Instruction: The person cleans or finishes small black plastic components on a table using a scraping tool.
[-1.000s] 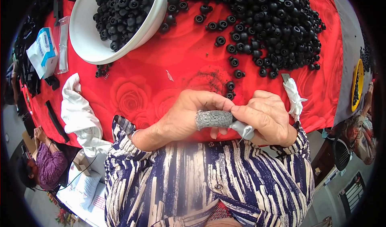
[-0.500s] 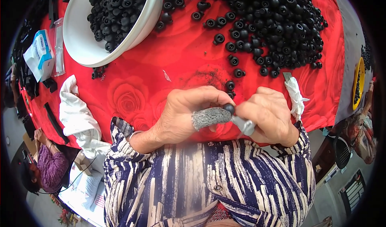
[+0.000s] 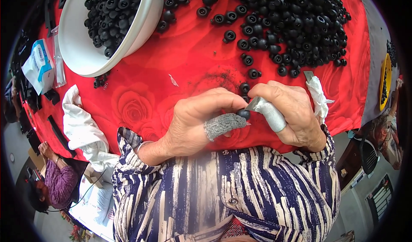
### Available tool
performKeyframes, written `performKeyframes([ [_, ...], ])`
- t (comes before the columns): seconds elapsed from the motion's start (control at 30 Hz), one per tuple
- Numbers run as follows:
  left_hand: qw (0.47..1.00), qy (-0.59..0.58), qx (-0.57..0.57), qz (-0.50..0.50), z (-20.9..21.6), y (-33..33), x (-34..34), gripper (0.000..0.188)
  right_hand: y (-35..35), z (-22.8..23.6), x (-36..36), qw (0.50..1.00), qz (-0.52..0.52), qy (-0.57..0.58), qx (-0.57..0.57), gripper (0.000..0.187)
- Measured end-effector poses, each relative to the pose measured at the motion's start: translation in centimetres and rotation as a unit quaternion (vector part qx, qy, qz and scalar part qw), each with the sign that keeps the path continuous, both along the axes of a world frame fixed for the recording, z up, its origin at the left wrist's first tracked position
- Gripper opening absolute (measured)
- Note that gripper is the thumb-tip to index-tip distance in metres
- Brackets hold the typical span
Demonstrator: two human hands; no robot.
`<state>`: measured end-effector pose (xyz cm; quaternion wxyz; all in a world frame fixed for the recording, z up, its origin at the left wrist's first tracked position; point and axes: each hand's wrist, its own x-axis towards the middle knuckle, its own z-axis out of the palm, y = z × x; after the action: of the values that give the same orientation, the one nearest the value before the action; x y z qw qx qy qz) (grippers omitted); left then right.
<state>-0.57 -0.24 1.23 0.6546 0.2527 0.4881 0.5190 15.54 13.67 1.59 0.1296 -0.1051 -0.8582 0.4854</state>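
Observation:
Between thumb and finger, my left hand (image 3: 193, 117) pinches a small round black rubber part (image 3: 243, 113); its thumb wears a grey knitted finger sleeve (image 3: 224, 126). My right hand (image 3: 288, 113) is closed on a short metal blade (image 3: 255, 103), whose tip lies against the black part. A pale grey cover (image 3: 272, 115) wraps the right thumb. The blade's rear is hidden in the fingers. Just beyond my hands, a few loose black parts (image 3: 244, 87) rest on the red cloth, near dark crumbs (image 3: 225, 77).
A white bowl (image 3: 68, 49) of black parts stands far left, a big heap of them (image 3: 296, 32) far right. White cloths (image 3: 83, 117) lie left; a cloth-wrapped blade (image 3: 317, 97) lies right. A person in purple (image 3: 60, 180) sits at left; a yellow basin (image 3: 385, 81) is at right.
My right hand has turned and shifted slightly right and up, bringing the blade and the covered thumb into clear view. My left hand keeps its pinch on the black part.

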Motion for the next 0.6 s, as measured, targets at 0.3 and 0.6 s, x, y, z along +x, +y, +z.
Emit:
performKeyframes([
  [0.3,0.999,0.023,0.028,-0.007,-0.43,0.08,0.0,0.027,0.12,-0.08,0.24,0.999,0.013,-0.01,-0.039,0.026],
  [0.6,1.0,-0.011,0.022,0.011,-0.46,0.07,0.35,0.026,0.0,-0.35,0.35,0.999,0.005,-0.014,-0.039,0.028],
])
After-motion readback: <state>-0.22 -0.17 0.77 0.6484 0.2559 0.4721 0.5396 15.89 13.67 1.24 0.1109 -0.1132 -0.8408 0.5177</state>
